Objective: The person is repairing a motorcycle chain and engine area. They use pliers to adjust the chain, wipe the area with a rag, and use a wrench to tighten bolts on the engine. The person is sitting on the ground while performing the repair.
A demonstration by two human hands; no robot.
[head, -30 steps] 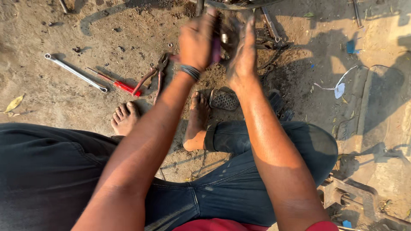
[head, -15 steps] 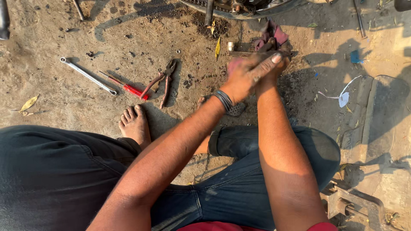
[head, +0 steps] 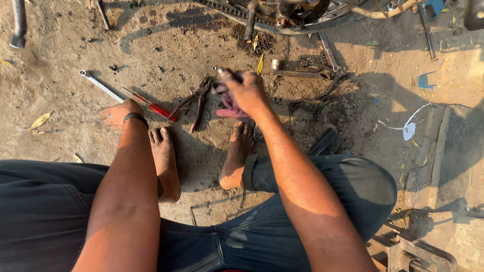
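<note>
On dirt: 1 wrench (head: 101,85), 1 screwdriver (head: 149,105), 1 pliers (head: 194,102); right hand (head: 247,93) fingers clamped on rag (head: 229,106), left hand (head: 120,114) fingers apart

Single view: head-worn camera, looking steeply down from above a seated person. Lap and both forearms fill the lower frame at close range. Dirt ground (head: 75,45) occupies the middle, farther off. Machine with chain (head: 272,12) cut off by the top edge. No second view to share ground with.
</note>
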